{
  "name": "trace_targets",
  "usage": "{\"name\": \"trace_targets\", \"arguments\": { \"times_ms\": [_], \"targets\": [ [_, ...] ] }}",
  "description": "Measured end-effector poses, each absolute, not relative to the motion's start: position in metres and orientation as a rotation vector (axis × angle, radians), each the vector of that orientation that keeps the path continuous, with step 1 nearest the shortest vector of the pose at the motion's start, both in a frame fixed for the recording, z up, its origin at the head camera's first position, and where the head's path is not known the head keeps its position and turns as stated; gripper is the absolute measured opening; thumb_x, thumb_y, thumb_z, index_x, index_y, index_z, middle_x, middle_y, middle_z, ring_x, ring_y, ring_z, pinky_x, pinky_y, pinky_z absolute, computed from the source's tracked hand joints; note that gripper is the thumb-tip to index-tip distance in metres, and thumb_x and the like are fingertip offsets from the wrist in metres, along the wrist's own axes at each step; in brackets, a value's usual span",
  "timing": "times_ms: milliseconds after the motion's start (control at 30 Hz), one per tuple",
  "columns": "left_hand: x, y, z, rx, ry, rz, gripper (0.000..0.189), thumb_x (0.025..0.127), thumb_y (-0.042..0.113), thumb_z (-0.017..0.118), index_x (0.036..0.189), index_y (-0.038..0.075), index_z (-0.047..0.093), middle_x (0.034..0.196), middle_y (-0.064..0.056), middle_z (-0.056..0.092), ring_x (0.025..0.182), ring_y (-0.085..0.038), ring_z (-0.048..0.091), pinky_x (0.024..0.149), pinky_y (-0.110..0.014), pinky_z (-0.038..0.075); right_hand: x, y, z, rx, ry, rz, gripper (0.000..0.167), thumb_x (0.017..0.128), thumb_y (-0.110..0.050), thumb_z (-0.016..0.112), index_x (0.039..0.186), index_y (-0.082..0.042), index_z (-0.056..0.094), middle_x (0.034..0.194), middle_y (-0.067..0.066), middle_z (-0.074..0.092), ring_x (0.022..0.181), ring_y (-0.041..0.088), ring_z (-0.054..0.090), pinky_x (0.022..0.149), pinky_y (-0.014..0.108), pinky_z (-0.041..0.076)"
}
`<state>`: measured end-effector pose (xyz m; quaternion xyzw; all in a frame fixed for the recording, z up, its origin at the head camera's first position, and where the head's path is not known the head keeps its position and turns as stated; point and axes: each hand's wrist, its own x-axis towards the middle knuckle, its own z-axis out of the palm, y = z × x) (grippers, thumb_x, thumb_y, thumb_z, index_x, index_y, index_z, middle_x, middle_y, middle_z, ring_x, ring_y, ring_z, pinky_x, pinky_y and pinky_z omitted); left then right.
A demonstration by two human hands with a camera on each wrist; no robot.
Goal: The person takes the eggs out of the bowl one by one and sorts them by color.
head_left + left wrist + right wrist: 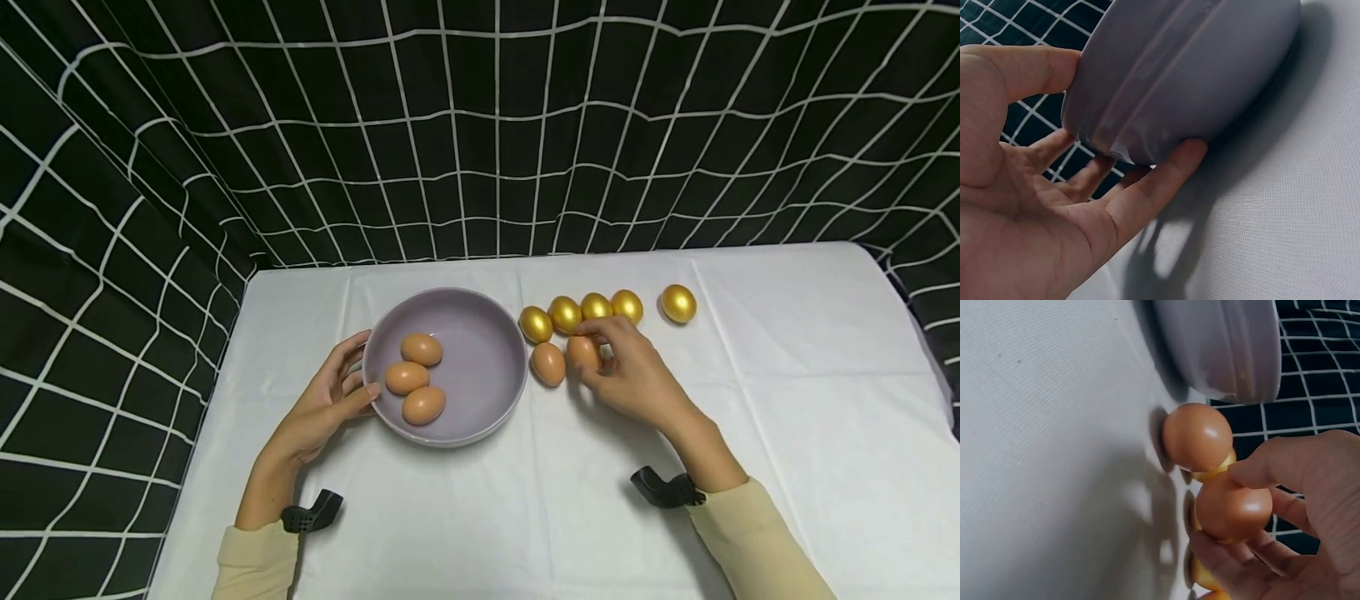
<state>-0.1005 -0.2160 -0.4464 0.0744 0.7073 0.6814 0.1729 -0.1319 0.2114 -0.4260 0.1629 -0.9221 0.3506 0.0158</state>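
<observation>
A mauve bowl (480,358) with three brown eggs (423,406) in its left part stands on the cloth. My left hand (327,400) holds the bowl's left side, thumb at the rim and fingers against the outer wall, as the left wrist view shows. To the right of the bowl, my right hand (633,371) pinches a brown egg (1234,506) between thumb and fingers. Another brown egg (548,364) lies between that egg and the bowl. Just behind them is a row of golden eggs (565,314), partly hidden by fingers in the right wrist view.
A single golden egg (678,303) lies apart, to the right of the row. White cloth (465,525) covers the table. A black curtain with a white grid (480,150) hangs behind the table and along its left side.
</observation>
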Motion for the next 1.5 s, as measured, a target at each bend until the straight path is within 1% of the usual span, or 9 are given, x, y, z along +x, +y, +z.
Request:
{"name": "trace_targets", "arguments": {
  "times_ms": [167, 333, 633, 867, 1000, 1100, 1200, 1300, 1500],
  "targets": [
    [-0.1, -0.217, -0.448, 0.204, 2.007, 1.927, 0.082, 0.103, 0.007, 0.065, 0.169, 0.02, 0.019, 0.17, -0.015, 0.026, 0.134, -0.013, 0.055, 0.094, -0.031, 0.062, -0.134, 0.21, -0.43, 0.509, -2.903, 1.08, 0.044, 0.087, -0.006, 0.077, 0.13, -0.004, 0.065, 0.126, 0.018, 0.063, 0.108, 0.034, 0.059, 0.089, 0.046, 0.046],
    [-0.1, -0.217, -0.448, 0.201, 2.008, 1.928, 0.081, 0.103, 0.007, 0.065, 0.169, 0.021, 0.02, 0.17, -0.014, 0.027, 0.134, -0.013, 0.056, 0.094, -0.031, 0.063, -0.136, 0.209, -0.434, 0.513, -2.916, 1.053, 0.042, 0.086, -0.007, 0.077, 0.127, -0.004, 0.065, 0.125, 0.018, 0.062, 0.105, 0.035, 0.058, 0.088, 0.047, 0.045],
    [-0.101, -0.216, -0.447, 0.206, 2.0, 1.943, 0.081, 0.103, 0.006, 0.064, 0.169, 0.019, 0.02, 0.171, -0.015, 0.026, 0.132, -0.012, 0.057, 0.093, -0.03, 0.063, -0.136, 0.209, -0.435, 0.476, -2.975, 1.05, 0.043, 0.088, -0.009, 0.077, 0.129, -0.005, 0.065, 0.131, 0.02, 0.061, 0.112, 0.039, 0.059, 0.093, 0.053, 0.047],
    [-0.101, -0.217, -0.447, 0.214, 1.994, 1.949, 0.08, 0.103, 0.005, 0.063, 0.169, 0.02, 0.019, 0.171, -0.014, 0.026, 0.132, -0.011, 0.057, 0.092, -0.029, 0.062, -0.134, 0.211, -0.426, 0.45, -3.015, 1.006, 0.043, 0.093, -0.016, 0.077, 0.133, -0.01, 0.065, 0.127, 0.016, 0.061, 0.103, 0.034, 0.058, 0.087, 0.05, 0.047],
    [-0.101, -0.216, -0.447, 0.221, 1.985, 1.958, 0.08, 0.103, 0.005, 0.063, 0.169, 0.019, 0.019, 0.171, -0.015, 0.026, 0.131, -0.01, 0.058, 0.091, -0.03, 0.062, -0.134, 0.211, -0.419, 0.442, -3.015, 1.004, 0.044, 0.098, -0.021, 0.073, 0.139, -0.01, 0.064, 0.133, 0.016, 0.062, 0.112, 0.036, 0.06, 0.093, 0.055, 0.05],
    [-0.101, -0.216, -0.447, 0.224, 1.982, 1.962, 0.08, 0.103, 0.005, 0.063, 0.169, 0.019, 0.019, 0.17, -0.015, 0.027, 0.131, -0.01, 0.058, 0.091, -0.03, 0.063, -0.135, 0.21, -0.414, 0.453, -2.984, 1.019, 0.043, 0.1, -0.023, 0.071, 0.139, -0.008, 0.063, 0.138, 0.018, 0.062, 0.12, 0.038, 0.062, 0.1, 0.058, 0.051],
    [-0.102, -0.216, -0.447, 0.225, 1.982, 1.964, 0.081, 0.103, 0.005, 0.064, 0.169, 0.02, 0.02, 0.17, -0.015, 0.027, 0.131, -0.01, 0.058, 0.092, -0.031, 0.063, -0.136, 0.205, -0.409, 0.481, -2.94, 1.036, 0.04, 0.1, -0.021, 0.07, 0.137, -0.007, 0.064, 0.137, 0.017, 0.062, 0.12, 0.038, 0.062, 0.101, 0.056, 0.051],
    [-0.101, -0.216, -0.447, 0.219, 1.985, 1.959, 0.081, 0.103, 0.005, 0.064, 0.169, 0.02, 0.02, 0.17, -0.015, 0.027, 0.131, -0.01, 0.058, 0.092, -0.03, 0.063, -0.139, 0.196, -0.402, 0.543, -2.899, 1.046, 0.039, 0.097, -0.015, 0.068, 0.135, -0.006, 0.065, 0.134, 0.016, 0.063, 0.116, 0.034, 0.061, 0.098, 0.051, 0.051],
    [-0.102, -0.216, -0.446, 0.216, 1.99, 1.947, 0.081, 0.103, 0.006, 0.064, 0.169, 0.021, 0.019, 0.169, -0.015, 0.028, 0.132, -0.011, 0.057, 0.092, -0.03, 0.063, -0.148, 0.173, -0.382, 0.644, -2.886, 1.005, 0.035, 0.097, -0.016, 0.069, 0.132, -0.011, 0.068, 0.133, 0.013, 0.064, 0.117, 0.03, 0.061, 0.096, 0.045, 0.052]
  ]
}}
